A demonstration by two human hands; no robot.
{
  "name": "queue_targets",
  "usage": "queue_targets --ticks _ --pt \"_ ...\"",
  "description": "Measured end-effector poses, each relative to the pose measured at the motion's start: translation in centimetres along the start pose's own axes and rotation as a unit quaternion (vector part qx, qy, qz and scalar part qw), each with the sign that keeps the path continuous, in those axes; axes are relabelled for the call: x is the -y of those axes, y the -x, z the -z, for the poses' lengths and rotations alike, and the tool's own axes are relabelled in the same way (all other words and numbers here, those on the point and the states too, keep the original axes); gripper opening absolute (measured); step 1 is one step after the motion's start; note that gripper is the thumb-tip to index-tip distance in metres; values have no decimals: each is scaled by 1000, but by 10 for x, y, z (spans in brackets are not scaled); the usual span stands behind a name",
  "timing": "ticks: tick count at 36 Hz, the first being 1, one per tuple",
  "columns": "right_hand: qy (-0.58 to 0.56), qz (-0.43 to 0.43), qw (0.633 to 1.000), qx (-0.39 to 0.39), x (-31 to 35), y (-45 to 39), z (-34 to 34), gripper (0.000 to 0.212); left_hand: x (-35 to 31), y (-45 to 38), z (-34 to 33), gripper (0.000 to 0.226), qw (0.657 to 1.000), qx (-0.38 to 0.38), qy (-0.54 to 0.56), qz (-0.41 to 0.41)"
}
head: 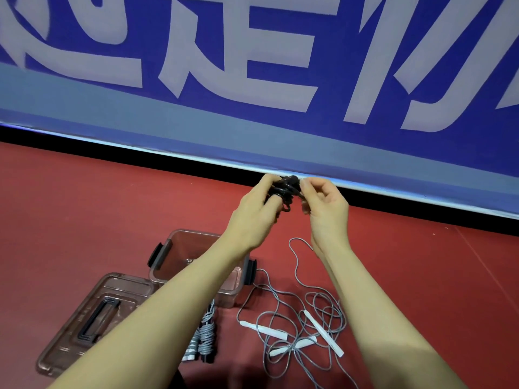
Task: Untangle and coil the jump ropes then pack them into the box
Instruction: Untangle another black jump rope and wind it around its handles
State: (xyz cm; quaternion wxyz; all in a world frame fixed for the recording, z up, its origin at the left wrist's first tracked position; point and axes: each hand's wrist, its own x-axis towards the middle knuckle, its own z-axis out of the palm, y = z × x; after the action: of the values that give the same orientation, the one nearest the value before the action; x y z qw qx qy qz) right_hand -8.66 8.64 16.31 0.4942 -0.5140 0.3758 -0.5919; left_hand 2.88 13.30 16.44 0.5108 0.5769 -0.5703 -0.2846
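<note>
a red floor (84, 197) fills the lower half of the view, matte and faintly textured, with a thin pale line (488, 265) running diagonally across it at the far right. along its far edge stands a blue barrier board (230, 130) that slants down from left to right across the picture. its upper part is a deep blue printed with large pale characters (241, 49) — only their lower parts show, cut off at the top. below them runs a lighter, grey-blue band (112, 99), then a narrow bright strip — and under that a black base strip (84, 153) where the board meets the floor.
</note>
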Motion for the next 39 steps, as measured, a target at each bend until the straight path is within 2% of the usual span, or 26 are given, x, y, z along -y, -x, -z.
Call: queue_targets --ticks 2,4,6,14,19,24,29,31,34,39 --pt "-2 10 1000 4 1 1 -1 16 -3 0 -2 26 999 -30 4 19" --pt "-4 13 1000 11 2 3 -2 17 -4 0 -3 38 997 -60 -43 36" --pt "-4 10 1000 12 1 4 -3 17 -4 -1 -3 36 993 -73 -88 41" --pt "2 -12 1000 3 -1 2 -2 16 -3 -2 -2 11 983 -64 -166 35" --pt "36 6 999 22 -1 1 -3 20 3 -6 -3 13 977 -77 -199 20" --pt "41 -20 998 53 -6 1 -4 28 9 -10 0 12 969 -99 -225 20" --pt "-43 -68 997 -8 -6 -1 -5 12 7 -7 0 12 968 -93 -232 -4" --pt "-47 -69 996 -9 -5 -2 -3 10 7 -5 0 16 968 -90 -232 -15" --pt "-46 -59 997 18 -3 -4 0 17 6 -5 0 25 961 -88 -261 -33" --pt "-32 -80 993 84 1 -6 5 16 11 -5 3 31 947 -93 -301 -57"
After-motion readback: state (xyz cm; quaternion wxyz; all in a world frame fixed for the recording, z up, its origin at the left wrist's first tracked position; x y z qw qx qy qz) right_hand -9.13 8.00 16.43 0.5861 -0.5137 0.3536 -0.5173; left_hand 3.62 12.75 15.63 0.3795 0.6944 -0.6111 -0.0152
